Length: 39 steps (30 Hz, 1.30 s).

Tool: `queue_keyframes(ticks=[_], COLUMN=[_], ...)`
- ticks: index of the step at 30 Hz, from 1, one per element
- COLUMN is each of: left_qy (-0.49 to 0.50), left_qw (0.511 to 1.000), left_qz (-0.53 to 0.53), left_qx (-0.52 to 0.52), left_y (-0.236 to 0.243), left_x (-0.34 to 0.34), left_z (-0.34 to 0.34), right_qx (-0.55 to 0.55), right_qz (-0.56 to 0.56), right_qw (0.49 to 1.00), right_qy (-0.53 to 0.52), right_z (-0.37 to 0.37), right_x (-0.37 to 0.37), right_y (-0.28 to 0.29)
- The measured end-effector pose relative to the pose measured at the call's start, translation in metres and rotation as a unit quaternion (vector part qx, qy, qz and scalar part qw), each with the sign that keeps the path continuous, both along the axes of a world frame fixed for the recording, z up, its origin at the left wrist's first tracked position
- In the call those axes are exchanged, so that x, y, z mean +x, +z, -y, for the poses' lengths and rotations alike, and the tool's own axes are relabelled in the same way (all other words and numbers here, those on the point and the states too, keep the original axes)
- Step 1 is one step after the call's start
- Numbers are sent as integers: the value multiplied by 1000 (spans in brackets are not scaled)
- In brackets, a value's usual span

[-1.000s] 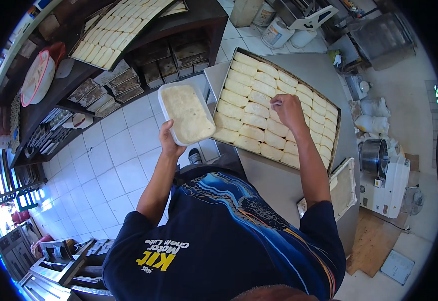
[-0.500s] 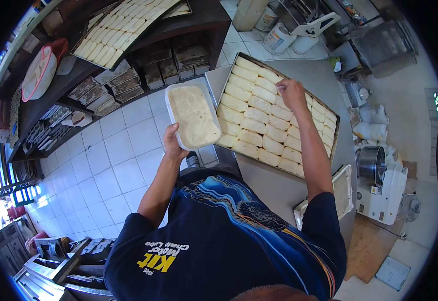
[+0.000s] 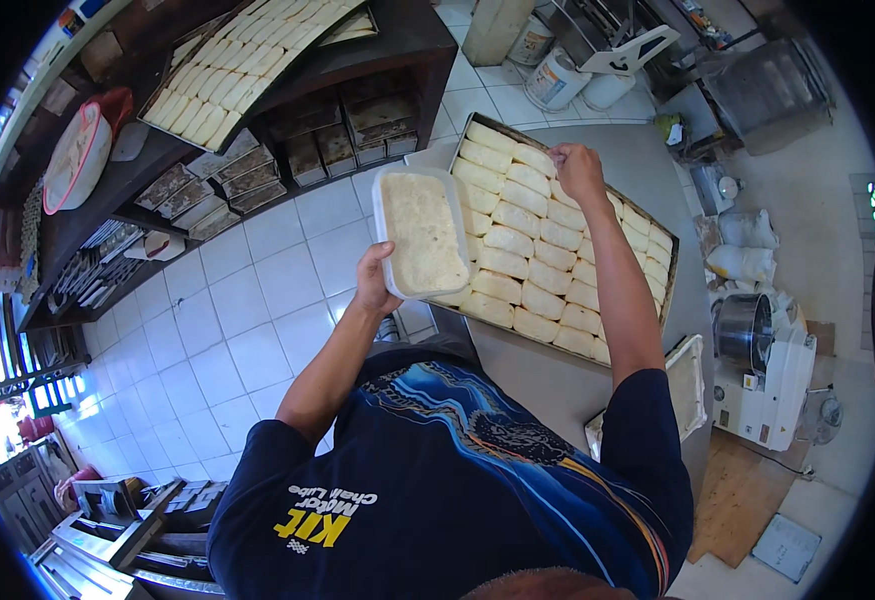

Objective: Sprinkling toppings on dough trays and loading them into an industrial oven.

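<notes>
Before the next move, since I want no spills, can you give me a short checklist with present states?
1. Left hand gripping the white tub: ok.
2. Pale contents inside the tub: ok.
3. Large tray resting on the table: ok.
4. Right hand at the tray's far edge: ok.
5. Right fingers holding anything: cannot tell.
6. All dough pieces visible: not ok; tub and right forearm cover some.

I can't tell whether the right hand's (image 3: 581,172) pinched fingertips hold anything, between one and two o'clock. Near centre, the plastic tub (image 3: 382,215) hides most of the left hand's (image 3: 375,280) fingers and part of the dough tray (image 3: 672,270). The right sleeve (image 3: 647,430) covers part of a white-rimmed tray (image 3: 685,380) between three and four; toward eleven, the upper edge crops another tray of dough (image 3: 179,137).
</notes>
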<state>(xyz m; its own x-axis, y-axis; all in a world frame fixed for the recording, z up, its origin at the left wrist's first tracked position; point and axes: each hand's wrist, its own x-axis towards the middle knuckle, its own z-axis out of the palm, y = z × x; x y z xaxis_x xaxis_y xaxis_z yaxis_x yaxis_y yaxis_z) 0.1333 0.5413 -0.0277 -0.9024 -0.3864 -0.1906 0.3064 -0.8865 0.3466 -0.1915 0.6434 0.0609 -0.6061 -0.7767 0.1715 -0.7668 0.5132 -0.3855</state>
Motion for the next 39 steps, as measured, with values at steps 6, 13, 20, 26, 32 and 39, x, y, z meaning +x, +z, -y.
queue_keyframes(ticks=[6, 13, 20, 26, 32, 39], left_qy=[-46, -102, -135, -142, -113, -110], left_qw=[999, 995, 990, 988, 991, 992], left_qz=[-3, 1, 41, 42, 63, 43], left_qx=[21, 24, 27, 49, 34, 35], left_y=[-4, 13, 10, 4, 11, 17], left_x=[-39, -78, -82, -95, -92, -41], left_z=[-3, -20, -55, -62, -88, -70], right_qx=[-61, -82, -126, -37, -8, -5], right_qz=[265, 127, 21, 158, 240, 163], right_qw=[961, 983, 986, 979, 969, 987], right_qy=[53, 103, 109, 124, 65, -5], right_z=[2, 5, -14, -18, -49, -31], right_x=[70, 117, 105, 84, 32, -16], right_y=[23, 22, -3, -11, 15, 32])
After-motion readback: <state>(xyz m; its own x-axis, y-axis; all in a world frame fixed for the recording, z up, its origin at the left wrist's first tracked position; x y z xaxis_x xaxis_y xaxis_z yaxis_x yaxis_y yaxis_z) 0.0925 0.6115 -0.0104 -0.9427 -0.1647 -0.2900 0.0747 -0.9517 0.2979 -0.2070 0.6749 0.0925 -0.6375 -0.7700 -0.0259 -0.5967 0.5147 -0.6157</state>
